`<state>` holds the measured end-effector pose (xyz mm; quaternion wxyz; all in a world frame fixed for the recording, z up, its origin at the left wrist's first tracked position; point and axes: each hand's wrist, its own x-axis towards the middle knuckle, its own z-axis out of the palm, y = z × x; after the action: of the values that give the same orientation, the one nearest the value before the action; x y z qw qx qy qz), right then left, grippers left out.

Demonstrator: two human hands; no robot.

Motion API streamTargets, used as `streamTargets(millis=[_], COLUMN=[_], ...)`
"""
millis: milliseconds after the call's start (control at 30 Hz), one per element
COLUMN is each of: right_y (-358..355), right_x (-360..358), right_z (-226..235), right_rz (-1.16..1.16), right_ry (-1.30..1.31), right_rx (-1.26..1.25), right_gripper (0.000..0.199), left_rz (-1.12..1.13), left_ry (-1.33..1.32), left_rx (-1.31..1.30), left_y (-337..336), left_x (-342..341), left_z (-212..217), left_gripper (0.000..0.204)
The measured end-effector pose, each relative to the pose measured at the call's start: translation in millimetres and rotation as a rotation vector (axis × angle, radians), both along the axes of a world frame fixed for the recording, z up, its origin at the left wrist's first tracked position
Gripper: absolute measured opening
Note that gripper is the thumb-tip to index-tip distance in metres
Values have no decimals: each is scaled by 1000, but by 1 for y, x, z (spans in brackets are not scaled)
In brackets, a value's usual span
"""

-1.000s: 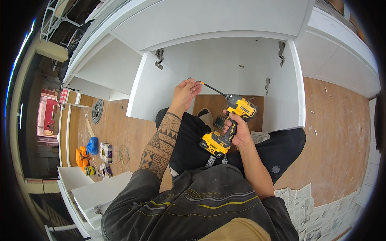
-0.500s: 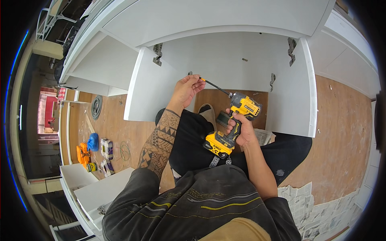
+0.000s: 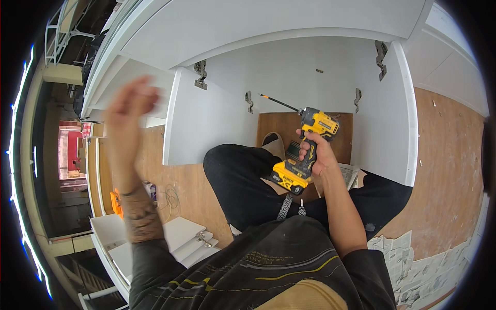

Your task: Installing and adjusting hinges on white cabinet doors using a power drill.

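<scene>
My right hand [image 3: 321,154] is wrapped round the grip of a yellow and black cordless impact driver [image 3: 320,124], held over my lap. From its chuck a long dark bit [image 3: 281,102] with an orange band points up and left into the open cabinet. My left hand [image 3: 132,103] is raised on the left, outside the cabinet's left door panel [image 3: 191,119]. Motion smears its fingers, so their state and any contents cannot be made out. Metal hinges [image 3: 200,75] show inside the white cabinet, with more on the right panel [image 3: 387,119].
A small metal piece [image 3: 319,71] lies inside the cabinet. White drawers or panels [image 3: 181,235] stand at lower left, near a thin cable [image 3: 171,199] on the wooden floor. Newspaper sheets [image 3: 398,258] cover floor at lower right. My knees flank the cabinet opening.
My left hand has let go of the bit's tip and swung out to the left. The driver stays in my right hand, nearly in place. The view has shifted slightly.
</scene>
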<state>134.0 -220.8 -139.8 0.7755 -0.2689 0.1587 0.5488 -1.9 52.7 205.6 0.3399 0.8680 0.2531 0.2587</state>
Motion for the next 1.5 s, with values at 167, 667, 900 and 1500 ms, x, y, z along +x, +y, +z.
streamTargets(millis=[167,667,900,1500], right_y=[52,146,167,186], right_x=[33,81,85,95], right_z=[-54,-222,-254,-272], right_rz=[33,168,228,377], right_ry=[-86,33,72,37], right_rx=[-132,-303,-301,-254], right_gripper=[25,13,13,16], left_rz=[130,133,208,36], left_ry=[-115,-128,-117,-293], left_rx=[726,1052,1136,1056], left_y=[155,293,325,323], left_x=[24,70,55,57], left_z=[73,18,18,22], left_gripper=[35,46,45,12])
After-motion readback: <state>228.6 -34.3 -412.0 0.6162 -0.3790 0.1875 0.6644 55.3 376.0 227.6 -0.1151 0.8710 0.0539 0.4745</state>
